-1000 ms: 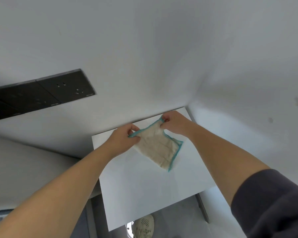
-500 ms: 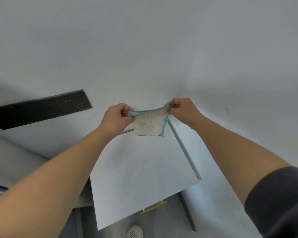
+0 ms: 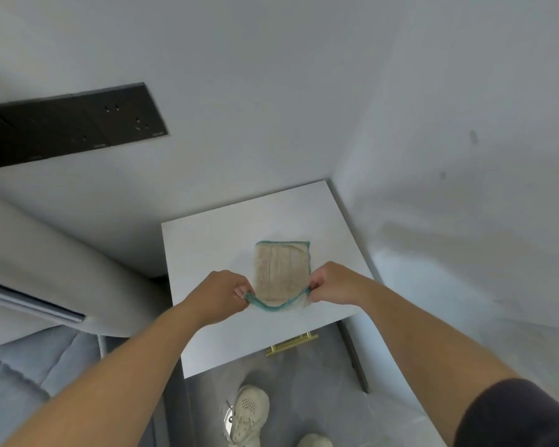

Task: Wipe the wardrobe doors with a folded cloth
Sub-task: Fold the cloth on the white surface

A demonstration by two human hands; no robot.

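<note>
Your left hand (image 3: 221, 293) and right hand (image 3: 331, 283) each pinch 1 near corner of the cloth (image 3: 281, 269). Carry both toward 12 o'clock, matching edges squarely.

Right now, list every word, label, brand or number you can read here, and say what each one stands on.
Nothing here can be read.
dark socket panel: small pale marks along its lower edge, too blurred to read.
cloth: no text shows.
shoe: no brand or label shows.
white cabinet top: no text shows.
</note>
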